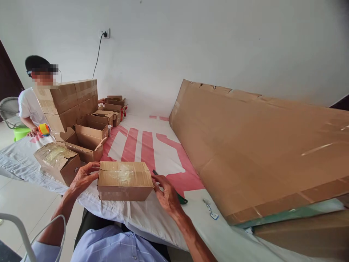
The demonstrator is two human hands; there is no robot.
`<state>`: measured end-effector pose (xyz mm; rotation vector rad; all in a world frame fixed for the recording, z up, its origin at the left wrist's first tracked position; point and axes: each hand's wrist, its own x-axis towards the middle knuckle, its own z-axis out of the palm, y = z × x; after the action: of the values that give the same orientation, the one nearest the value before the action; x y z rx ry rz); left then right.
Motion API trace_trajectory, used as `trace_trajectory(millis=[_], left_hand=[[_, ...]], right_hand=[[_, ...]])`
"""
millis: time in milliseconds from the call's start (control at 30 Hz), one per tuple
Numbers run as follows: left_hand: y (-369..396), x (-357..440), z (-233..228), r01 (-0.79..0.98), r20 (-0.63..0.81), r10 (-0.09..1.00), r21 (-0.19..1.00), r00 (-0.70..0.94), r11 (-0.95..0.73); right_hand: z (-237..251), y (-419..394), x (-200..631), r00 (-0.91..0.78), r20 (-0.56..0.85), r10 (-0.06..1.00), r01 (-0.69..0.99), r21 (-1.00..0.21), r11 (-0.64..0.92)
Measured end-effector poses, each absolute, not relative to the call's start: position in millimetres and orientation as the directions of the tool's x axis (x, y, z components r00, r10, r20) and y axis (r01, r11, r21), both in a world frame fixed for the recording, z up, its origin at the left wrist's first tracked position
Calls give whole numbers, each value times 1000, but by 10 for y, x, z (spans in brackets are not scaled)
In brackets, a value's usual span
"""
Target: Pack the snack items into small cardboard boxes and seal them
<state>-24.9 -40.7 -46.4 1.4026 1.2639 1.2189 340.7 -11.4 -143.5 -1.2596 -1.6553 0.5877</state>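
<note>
The small taped box sits on the white and pink cloth, right at the near edge. The left hand and the right hand press flat, open fingers against its two ends (not curled around it). It is best to push evenly from both sides, so the box stays square. Another taped box sits just left.

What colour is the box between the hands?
Plain brown cardboard box, clear tape on top; head view.

Taped box between 2 hands
</note>
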Motion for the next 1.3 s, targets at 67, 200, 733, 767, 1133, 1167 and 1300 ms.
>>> trace_trajectory(millis=[67,200,733,767,1133,1167,1300], left_hand=[[-411,-237,-463,125,124,992,984,7,-124],[-407,-206,-478,107,122,992,987,17,-123],[-441,-96,-453,159,161,986,973,45,-167],[-449,-95,-456,162,162,986,972,49,-168],[-515,-62,-507,186,177,979,963,102,-194],[-521,-58,-507,194,178,978,961,106,-195],[-543,-52,-508,218,183,977,955,109,-203]], right_hand=[[-1504,-73,3652,-20,418,908,696,-647,313],[-1673,-75,4075,-11,269,963,905,-406,124],[-729,-176,3847,67,294,954,496,-839,224],[-546,-215,3762,-2,265,964,449,-861,238],[150,-170,3140,-541,288,790,409,-730,547],[163,-156,3129,-556,283,781,416,-719,556],[221,-137,3094,-601,265,754,437,-681,588]])
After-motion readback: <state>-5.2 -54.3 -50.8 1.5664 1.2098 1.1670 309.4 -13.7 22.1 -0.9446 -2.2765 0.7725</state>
